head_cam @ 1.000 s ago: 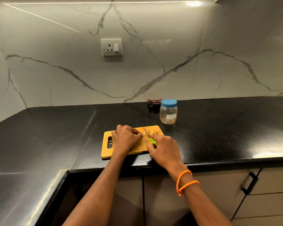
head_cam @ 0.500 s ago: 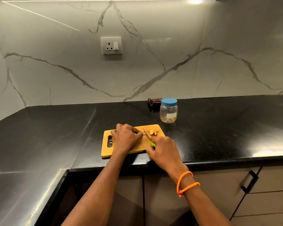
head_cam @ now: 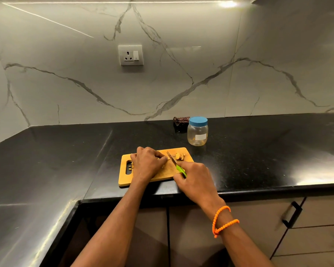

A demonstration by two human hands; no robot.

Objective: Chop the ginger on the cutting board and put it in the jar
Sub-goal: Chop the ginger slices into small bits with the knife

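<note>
On the glossy black stone surface, near its front edge, I see a rectangular yellow-orange wooden cutting board with a slot handle at its left end. My left hand lies over the middle of the board, its fingers curled down onto a piece of ginger that is mostly hidden under them. My right hand grips the bright green handle of a small knife, fingers wrapped round it; the blade points away from me and sits just right of the left fingertips. Pale tan slices of cut ginger lie on the board's far right corner, just beyond the blade. A few small bits sit by the slot handle. A clear plastic jar with a blue screw lid stands upright on the surface beyond the board's right corner, apart from it, lid on. A dark brown crumpled cloth lies just behind the jar against the white marble wall. An orange beaded bracelet circles my right wrist.
</note>
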